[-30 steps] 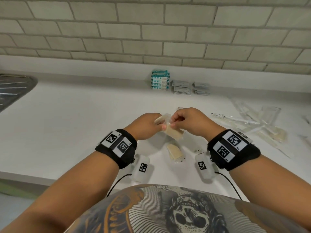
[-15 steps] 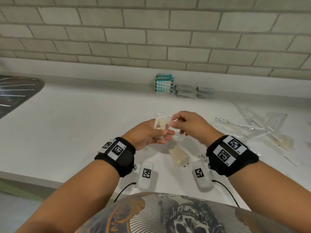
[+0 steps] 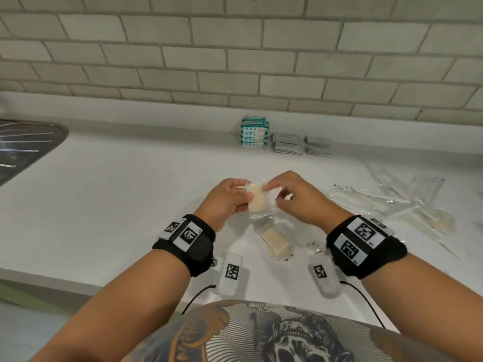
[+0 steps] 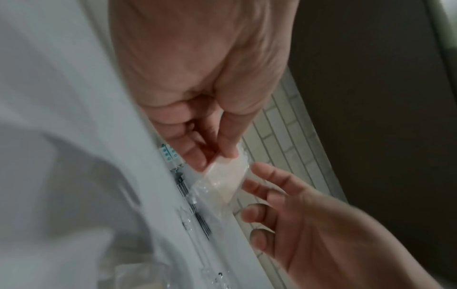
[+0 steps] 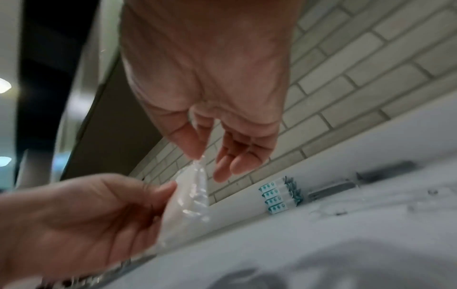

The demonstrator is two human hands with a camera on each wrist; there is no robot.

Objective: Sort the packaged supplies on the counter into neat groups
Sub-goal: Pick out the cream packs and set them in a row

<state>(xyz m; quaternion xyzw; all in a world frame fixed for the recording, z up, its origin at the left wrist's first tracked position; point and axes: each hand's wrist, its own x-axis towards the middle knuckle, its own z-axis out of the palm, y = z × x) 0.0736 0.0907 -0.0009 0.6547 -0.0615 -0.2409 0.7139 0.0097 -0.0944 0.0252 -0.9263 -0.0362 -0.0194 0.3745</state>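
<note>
Packet (image 3: 257, 202) pinched by both hands; teal stack (image 3: 254, 131) behind.

You stand in a kitchen: a white tabletop (image 3: 109, 194) runs along a wall of pale brick-shaped tiles (image 3: 235, 64), and the ribbed metal drainer (image 3: 23, 150) of a sink is set into it at your far left.
</note>
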